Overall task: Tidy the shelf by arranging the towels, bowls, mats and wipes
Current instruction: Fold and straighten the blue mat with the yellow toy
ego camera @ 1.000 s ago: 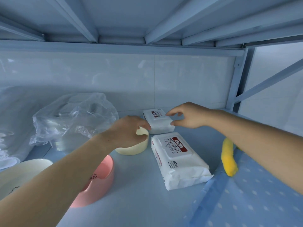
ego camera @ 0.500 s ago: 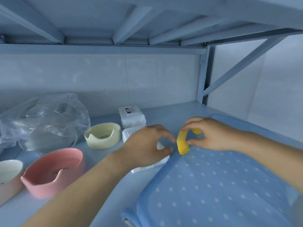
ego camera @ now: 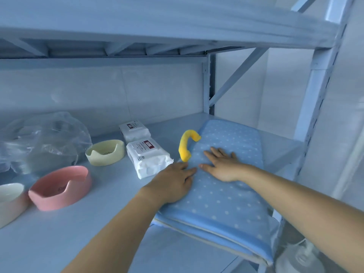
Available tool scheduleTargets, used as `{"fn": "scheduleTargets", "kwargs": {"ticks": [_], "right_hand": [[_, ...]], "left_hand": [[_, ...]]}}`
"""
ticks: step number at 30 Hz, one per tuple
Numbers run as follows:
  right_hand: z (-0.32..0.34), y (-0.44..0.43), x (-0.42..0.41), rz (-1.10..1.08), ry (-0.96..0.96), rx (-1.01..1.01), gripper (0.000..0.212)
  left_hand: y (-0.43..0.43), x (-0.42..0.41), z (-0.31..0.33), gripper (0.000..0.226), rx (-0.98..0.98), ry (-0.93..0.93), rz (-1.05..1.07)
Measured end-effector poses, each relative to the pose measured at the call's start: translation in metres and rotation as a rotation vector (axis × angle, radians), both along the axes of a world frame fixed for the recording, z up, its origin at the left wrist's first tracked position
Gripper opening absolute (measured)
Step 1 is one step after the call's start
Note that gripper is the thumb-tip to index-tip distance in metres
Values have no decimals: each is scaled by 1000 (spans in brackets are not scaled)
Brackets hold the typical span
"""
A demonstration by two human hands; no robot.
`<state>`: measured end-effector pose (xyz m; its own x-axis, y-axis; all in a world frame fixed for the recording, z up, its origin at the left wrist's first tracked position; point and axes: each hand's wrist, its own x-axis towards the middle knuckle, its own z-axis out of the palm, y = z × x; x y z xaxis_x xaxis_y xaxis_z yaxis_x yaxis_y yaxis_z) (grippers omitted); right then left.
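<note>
Flat on the folded blue dotted mat, both hands. Left hand over the mat's left edge, grip spread, fingers straight and pointing toward the back, holding nothing. Right hand just beside it, farther in on the mat, grip likewise spread, palm down, fingers fanned. Left forefinger tip and right thumb very near each other; touching or not, impossible to tell.

Mat on the right part of the shelf, long side running front to back. At its left edge, just beyond the left fingertips, a yellow plush loop, bent like a hook.

Left of the mat, two white packs with red labels: near wipes pack just beside the mat, far wipes pack behind it toward the wall. Further left, a cream bowl with a notched rim, a pink bowl nearer the front, and a white bowl cut off by the left edge of the view. Behind the bowls, a crumpled clear plastic bag by the wall.
</note>
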<state>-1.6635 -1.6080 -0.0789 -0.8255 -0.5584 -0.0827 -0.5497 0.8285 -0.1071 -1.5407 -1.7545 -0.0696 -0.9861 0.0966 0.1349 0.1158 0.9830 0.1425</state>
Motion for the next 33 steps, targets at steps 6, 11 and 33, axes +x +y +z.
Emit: {"fn": "scheduleTargets", "kwargs": {"ticks": [6, 11, 33], "right_hand": [[4, 25, 1, 118, -19, -67, 65], [4, 45, -4, 158, -4, -260, 63], [-9, 202, -125, 378, 18, -144, 47]], "left_hand": [[25, 13, -8, 46, 33, -64, 79], [45, 16, -9, 49, 76, -75, 108], [228, -135, -25, 51, -33, 137, 545]]}}
